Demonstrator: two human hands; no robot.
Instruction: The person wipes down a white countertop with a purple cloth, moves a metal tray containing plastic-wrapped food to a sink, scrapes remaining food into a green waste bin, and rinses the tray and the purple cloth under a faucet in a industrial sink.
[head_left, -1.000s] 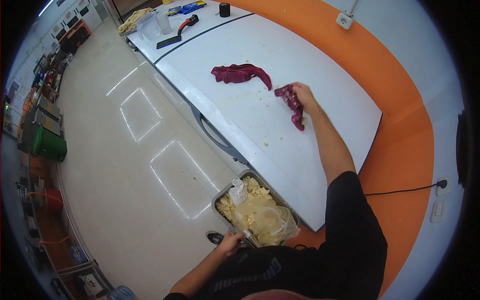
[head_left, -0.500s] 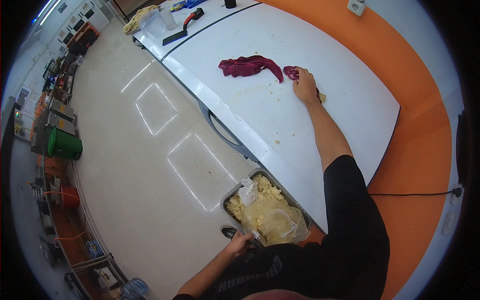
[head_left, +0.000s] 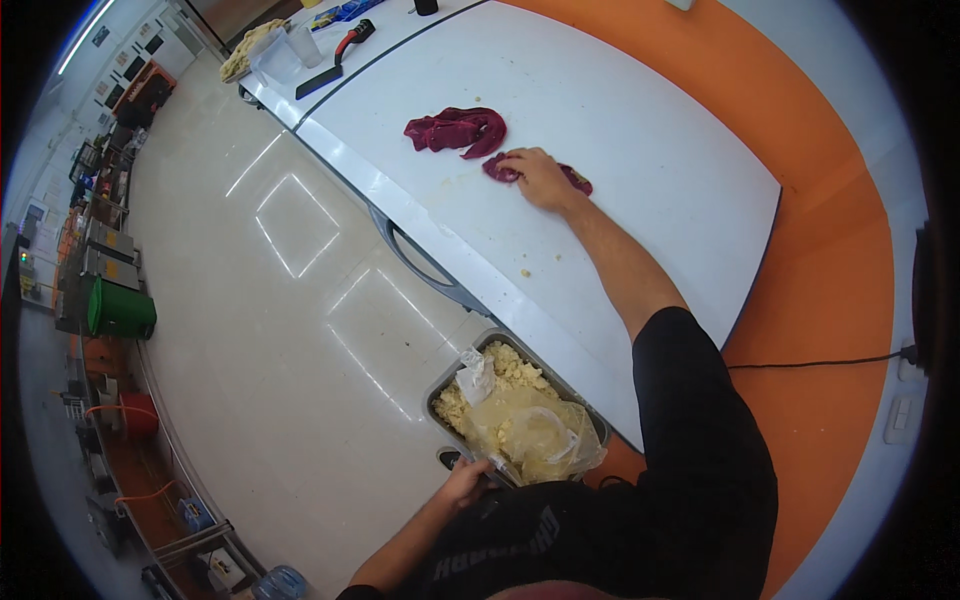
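Note:
My right hand is pressed down on a crumpled dark red cloth on the white table, its fingers curled over it. Parts of the cloth stick out on both sides of the hand. Just left of it lies a second dark red cloth, bunched, with one end curled round. At the table's near edge my left hand grips the rim of a grey tub. In the tub are pale yellow crumbly lumps, a clear plastic bag and a crumpled white wrapper.
Small crumbs dot the tabletop. At its far left are a black-and-red handled tool, a clear plastic container and a yellowish cloth. An orange wall borders the right, with a black cable. Tiled floor lies left.
My right hand has slid left with its cloth, toward the other cloth, whose trailing end is now curled in. My left hand stays at the tub's rim. The view has shifted slightly.

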